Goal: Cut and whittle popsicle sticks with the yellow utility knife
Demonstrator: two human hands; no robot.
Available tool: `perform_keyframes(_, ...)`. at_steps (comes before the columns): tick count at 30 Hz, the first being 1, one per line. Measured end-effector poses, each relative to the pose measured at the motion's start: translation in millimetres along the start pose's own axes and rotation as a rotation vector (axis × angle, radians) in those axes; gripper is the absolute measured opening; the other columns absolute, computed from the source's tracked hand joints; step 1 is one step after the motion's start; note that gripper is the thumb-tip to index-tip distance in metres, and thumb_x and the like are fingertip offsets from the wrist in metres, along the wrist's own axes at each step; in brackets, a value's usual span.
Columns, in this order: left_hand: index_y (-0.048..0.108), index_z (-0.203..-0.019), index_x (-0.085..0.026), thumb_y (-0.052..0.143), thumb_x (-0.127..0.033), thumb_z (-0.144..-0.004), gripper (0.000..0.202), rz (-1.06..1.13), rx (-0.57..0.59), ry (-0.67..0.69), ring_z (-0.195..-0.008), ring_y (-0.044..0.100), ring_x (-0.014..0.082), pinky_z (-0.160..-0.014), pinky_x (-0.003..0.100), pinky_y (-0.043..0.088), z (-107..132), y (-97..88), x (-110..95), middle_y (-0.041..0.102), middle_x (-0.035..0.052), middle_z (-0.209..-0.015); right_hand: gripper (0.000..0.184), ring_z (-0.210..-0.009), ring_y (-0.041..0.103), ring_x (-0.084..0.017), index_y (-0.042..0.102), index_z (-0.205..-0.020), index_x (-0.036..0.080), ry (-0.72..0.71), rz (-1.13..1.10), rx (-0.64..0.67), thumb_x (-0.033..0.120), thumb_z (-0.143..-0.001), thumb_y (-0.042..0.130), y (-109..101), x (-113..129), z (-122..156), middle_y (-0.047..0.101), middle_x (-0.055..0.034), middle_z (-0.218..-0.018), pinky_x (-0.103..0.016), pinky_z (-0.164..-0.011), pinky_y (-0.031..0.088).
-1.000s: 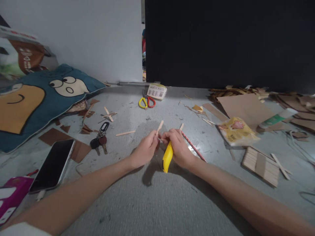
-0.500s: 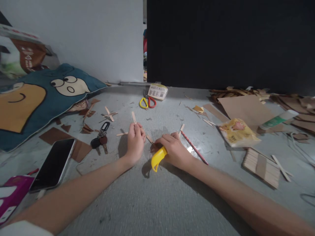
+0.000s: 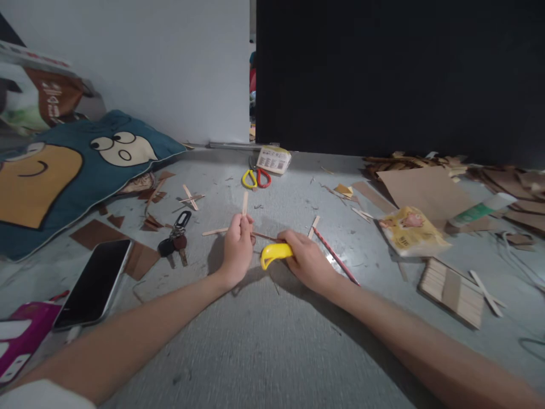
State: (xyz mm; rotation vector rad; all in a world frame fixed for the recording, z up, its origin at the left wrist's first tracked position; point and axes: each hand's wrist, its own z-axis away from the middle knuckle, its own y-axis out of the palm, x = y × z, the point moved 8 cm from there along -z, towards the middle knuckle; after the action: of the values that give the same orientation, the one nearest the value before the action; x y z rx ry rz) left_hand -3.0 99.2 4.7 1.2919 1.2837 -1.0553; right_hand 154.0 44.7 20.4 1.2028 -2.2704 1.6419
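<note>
My left hand [image 3: 239, 241] is closed around a wooden craft stick [image 3: 244, 203], which points up and away from me. My right hand [image 3: 309, 255] grips a yellow curved plastic tool [image 3: 276, 251]; its other end is hidden in the fingers, so its kind is unclear. Between the hands stretches a thin brownish strip [image 3: 266, 236], close to the fingers of both. A second craft stick [image 3: 214, 232] juts out left of my left hand. Beyond my right hand lie another craft stick [image 3: 314, 226] and a red patterned pencil [image 3: 335, 254].
Keys [image 3: 174, 244], a phone [image 3: 93, 283] and a blue pillow [image 3: 85, 176] lie on the left. Scissors [image 3: 256, 179] sit at the back. To the right are a yellow packet [image 3: 411, 232], a bundle of craft sticks [image 3: 452, 292], a glue stick [image 3: 483, 210] and cardboard [image 3: 426, 187].
My left hand has shifted slightly right, and its craft stick now stands straighter. The yellow tool has swung up from a downward slant to nearly level as my right hand turned.
</note>
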Motion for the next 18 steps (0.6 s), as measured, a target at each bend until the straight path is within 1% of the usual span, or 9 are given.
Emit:
perform_keyframes(2, 0.055, -0.09, -0.023, 0.049, -0.053, -0.105, 0.034, -0.054, 0.015, 0.006, -0.05, 0.04, 0.0109, -0.048, 0.022, 0.031, 0, 0.3, 0, 0.042, -0.006, -0.065, 0.035, -0.084, 0.071, -0.021, 0.058, -0.111, 0.023, 0.041, -0.104, -0.127, 0.003, -0.084, 0.05, -9, -4, 3, 0.076, -0.0063, -0.099, -0.031, -0.072, 0.05)
perform_keyframes(3, 0.056, -0.091, -0.022, 0.048, -0.053, -0.106, 0.035, -0.077, 0.033, 0.012, -0.05, 0.041, 0.0112, -0.048, 0.022, 0.032, 0, 1.2, 0, 0.043, -0.0058, -0.065, 0.034, -0.08, 0.071, -0.02, 0.059, -0.112, 0.024, 0.065, -0.152, -0.187, 0.005, -0.086, 0.051, -12, -6, 5, 0.076, -0.0049, -0.096, -0.029, -0.069, 0.051)
perform_keyframes(5, 0.057, -0.09, -0.022, 0.047, -0.052, -0.106, 0.035, -0.126, 0.066, 0.036, -0.051, 0.042, 0.0117, -0.048, 0.022, 0.033, 2, 2.9, -3, 0.045, -0.005, -0.066, 0.025, -0.069, 0.069, -0.018, 0.061, -0.112, 0.025, 0.105, -0.236, -0.271, 0.012, -0.092, 0.054, -15, -8, 9, 0.075, -0.0019, -0.085, -0.028, -0.062, 0.05)
perform_keyframes(6, 0.056, -0.088, -0.022, 0.048, -0.05, -0.106, 0.035, -0.157, 0.083, 0.053, -0.052, 0.044, 0.0118, -0.049, 0.022, 0.034, 3, 3.8, -5, 0.047, -0.0045, -0.067, 0.019, -0.064, 0.068, -0.017, 0.061, -0.112, 0.026, 0.119, -0.272, -0.288, 0.017, -0.096, 0.055, -14, -8, 11, 0.073, -0.0006, -0.08, -0.027, -0.059, 0.049)
perform_keyframes(8, 0.055, -0.086, -0.022, 0.048, -0.046, -0.106, 0.032, -0.227, 0.116, 0.102, -0.053, 0.046, 0.0117, -0.051, 0.022, 0.036, 5, 6.1, -11, 0.051, -0.0037, -0.068, 0.013, -0.059, 0.066, -0.016, 0.062, -0.113, 0.026, 0.139, -0.333, -0.302, 0.025, -0.102, 0.055, -13, -7, 12, 0.07, 0.001, -0.073, -0.027, -0.057, 0.048)
perform_keyframes(11, 0.054, -0.085, -0.022, 0.048, -0.04, -0.106, 0.028, -0.31, 0.151, 0.18, -0.055, 0.048, 0.0114, -0.055, 0.022, 0.037, 11, 9.8, -19, 0.056, -0.0029, -0.07, 0.014, -0.06, 0.066, -0.016, 0.061, -0.115, 0.025, 0.151, -0.409, -0.305, 0.033, -0.105, 0.054, -12, -6, 11, 0.071, 0.0002, -0.073, -0.027, -0.057, 0.049)
perform_keyframes(14, 0.052, -0.083, -0.023, 0.047, -0.038, -0.107, 0.029, -0.361, 0.165, 0.249, -0.057, 0.052, 0.0121, -0.057, 0.023, 0.037, 15, 12.4, -26, 0.057, -0.0027, -0.069, 0.017, -0.061, 0.066, -0.016, 0.061, -0.116, 0.024, 0.174, -0.43, -0.287, 0.035, -0.106, 0.054, -10, -8, 10, 0.073, -0.0008, -0.075, -0.027, -0.057, 0.049)
perform_keyframes(18, 0.053, -0.086, -0.022, 0.043, -0.035, -0.109, 0.028, -0.431, 0.188, 0.344, -0.06, 0.056, 0.0126, -0.061, 0.024, 0.04, 18, 15.3, -30, 0.059, -0.0023, -0.069, 0.018, -0.062, 0.067, -0.016, 0.064, -0.115, 0.023, 0.193, -0.398, -0.276, 0.034, -0.105, 0.053, -9, -10, 10, 0.073, -0.0018, -0.075, -0.027, -0.058, 0.049)
